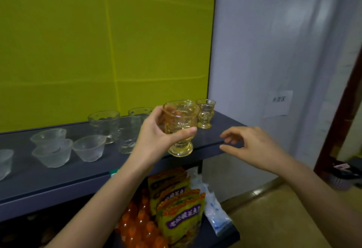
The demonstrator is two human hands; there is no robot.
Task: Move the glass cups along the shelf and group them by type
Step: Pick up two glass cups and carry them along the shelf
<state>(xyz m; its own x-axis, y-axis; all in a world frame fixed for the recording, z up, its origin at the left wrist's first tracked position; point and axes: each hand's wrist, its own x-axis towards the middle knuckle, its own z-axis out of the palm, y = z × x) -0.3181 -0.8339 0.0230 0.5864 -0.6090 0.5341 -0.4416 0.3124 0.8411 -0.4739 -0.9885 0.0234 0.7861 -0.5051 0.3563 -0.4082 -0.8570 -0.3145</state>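
My left hand [156, 130] grips an amber footed glass cup [181, 122], lifted just above the front of the dark shelf [215, 136]. A second amber footed cup [205, 113] stands at the shelf's back right corner. My right hand [248, 146] hovers over the shelf's right front edge with loosely curled fingers, holding nothing. Clear tall tumblers [103, 122] stand behind my left hand, one of them [128, 134] partly hidden by it. Frosted small bowls [89, 148] sit further left, two of them [52, 151] touching.
A yellow-green panel [98, 52] backs the shelf; a white wall [284, 52] with a paper label [279, 103] is to the right. Below the shelf are snack packets [180, 214], orange bottles [137, 226] and a plastic bag [215, 212]. Another frosted bowl [4, 161] is cut off at far left.
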